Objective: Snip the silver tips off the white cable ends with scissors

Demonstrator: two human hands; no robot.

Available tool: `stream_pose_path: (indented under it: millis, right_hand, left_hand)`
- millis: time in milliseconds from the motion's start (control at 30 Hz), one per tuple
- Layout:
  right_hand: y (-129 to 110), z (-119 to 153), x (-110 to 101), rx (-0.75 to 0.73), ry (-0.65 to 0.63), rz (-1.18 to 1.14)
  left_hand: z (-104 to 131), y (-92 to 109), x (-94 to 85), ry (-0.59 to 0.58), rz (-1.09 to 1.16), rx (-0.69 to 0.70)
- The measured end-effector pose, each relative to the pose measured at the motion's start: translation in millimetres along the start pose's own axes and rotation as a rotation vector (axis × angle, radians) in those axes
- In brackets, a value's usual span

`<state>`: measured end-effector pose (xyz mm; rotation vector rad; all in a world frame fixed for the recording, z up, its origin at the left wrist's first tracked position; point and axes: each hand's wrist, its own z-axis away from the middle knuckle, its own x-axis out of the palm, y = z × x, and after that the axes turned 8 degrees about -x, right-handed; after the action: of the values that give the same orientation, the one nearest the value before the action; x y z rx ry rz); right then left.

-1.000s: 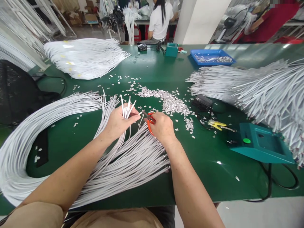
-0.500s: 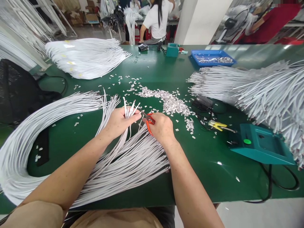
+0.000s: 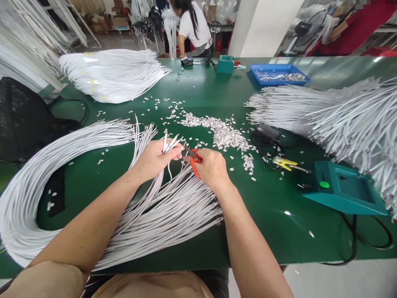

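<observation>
My left hand [image 3: 158, 157] is closed round several white cables [image 3: 170, 144], their ends sticking up past the fingers. Orange-handled cutters [image 3: 194, 157] are in my right hand [image 3: 211, 165], with the dark jaws pointing left at the held cable ends. Whether the jaws touch a cable is too small to tell. Under both forearms a long bundle of white cables [image 3: 173, 219] curves round on the green table [image 3: 257, 231]. Small silvery-white pieces [image 3: 226, 134] lie heaped beyond my hands.
A teal device [image 3: 344, 186], yellow-handled tool [image 3: 283, 163] and black adapter [image 3: 265, 134] lie at the right. More cable bundles lie back left [image 3: 108, 76] and right [image 3: 285, 105]. A blue tray [image 3: 279, 74] stands behind. Two people are beyond the table.
The cable ends in my left hand have shifted and fanned slightly, and the cutters have tilted a little. The person in white beyond the table has leaned to the left.
</observation>
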<state>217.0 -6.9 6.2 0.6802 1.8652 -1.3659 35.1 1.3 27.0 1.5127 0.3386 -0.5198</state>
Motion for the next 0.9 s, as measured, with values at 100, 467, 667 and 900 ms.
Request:
stream_pose_path:
  millis: [100, 467, 667, 900]
  right_hand:
    - [-1, 0, 0, 0.025, -0.002, 0.016]
    - [8, -2, 2, 0.054, 0.007, -0.146]
    - [1, -4, 1, 0.120, 0.196, -0.869]
    - [-5, -4, 2, 0.218, 0.206, -1.114]
  left_hand:
    - [0, 0, -0.8, 0.042, 0.027, -0.041]
    - [-3, -6, 0.8, 0.001, 0.161, -0.071]
    - [4, 2, 7.9, 0.045, 0.057, -0.039]
    - [8, 2, 14.6, 0.101, -0.006, -0.008]
